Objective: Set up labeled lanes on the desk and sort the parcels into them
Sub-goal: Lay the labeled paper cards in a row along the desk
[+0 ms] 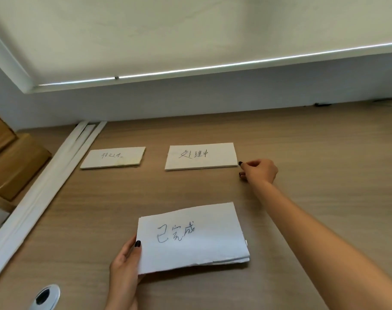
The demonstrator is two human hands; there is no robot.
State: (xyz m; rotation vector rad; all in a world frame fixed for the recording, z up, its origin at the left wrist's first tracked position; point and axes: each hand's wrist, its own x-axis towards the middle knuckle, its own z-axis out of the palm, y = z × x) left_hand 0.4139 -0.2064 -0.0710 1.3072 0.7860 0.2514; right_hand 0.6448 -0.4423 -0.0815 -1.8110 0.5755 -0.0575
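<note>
Two white label cards with handwriting lie flat on the wooden desk (302, 139): a smaller left card (113, 157) and a middle card (201, 155). My right hand (258, 170) is at the middle card's right edge, fingers curled, fingertips touching its corner. My left hand (125, 262) grips the left edge of a third white label card (190, 238), thumb on top, holding it slightly above the desk near me. Brown parcels (14, 162) are stacked at the left edge.
Long white strips (45, 191) lie diagonally along the desk's left side, between the parcels and the cards. A round cable grommet (45, 297) sits at the near left. The wall and a window blind rise behind the desk.
</note>
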